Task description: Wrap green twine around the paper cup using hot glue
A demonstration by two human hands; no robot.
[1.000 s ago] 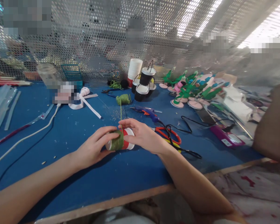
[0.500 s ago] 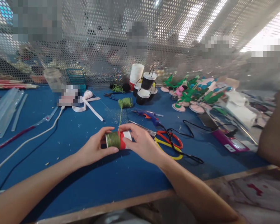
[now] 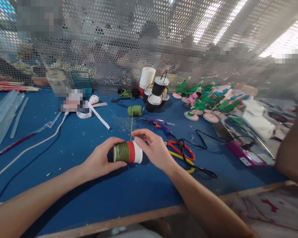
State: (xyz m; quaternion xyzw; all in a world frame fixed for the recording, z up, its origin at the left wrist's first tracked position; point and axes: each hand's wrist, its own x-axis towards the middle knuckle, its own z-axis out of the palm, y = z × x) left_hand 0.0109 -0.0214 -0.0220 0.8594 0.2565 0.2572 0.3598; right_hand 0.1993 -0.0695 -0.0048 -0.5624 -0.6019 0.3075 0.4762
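Observation:
A paper cup [image 3: 135, 152], white with a red band, lies sideways between my hands above the blue table [image 3: 94, 188]. Its left half is wrapped in green twine [image 3: 121, 152]. My left hand [image 3: 100, 160] grips the wrapped end, fingers closed round it. My right hand [image 3: 154, 148] holds the white end, with thumb and forefinger pinching the twine strand [image 3: 131, 130]. That strand runs up to a green twine ball [image 3: 135, 110] farther back on the table.
Red and yellow scissors [image 3: 182, 152], a blue glue gun [image 3: 159, 122] with a black cord, and a purple device [image 3: 245, 155] lie to the right. Black-and-white cups [image 3: 155, 94], green and pink foam pieces [image 3: 206, 99], white ribbon [image 3: 96, 110] and glue sticks [image 3: 2, 114] stand behind. A perforated metal screen closes the back.
The cup has been turned between my hands; more white shows on its right end. My right hand's fingers have shifted on top of the strand. The view has drifted slightly.

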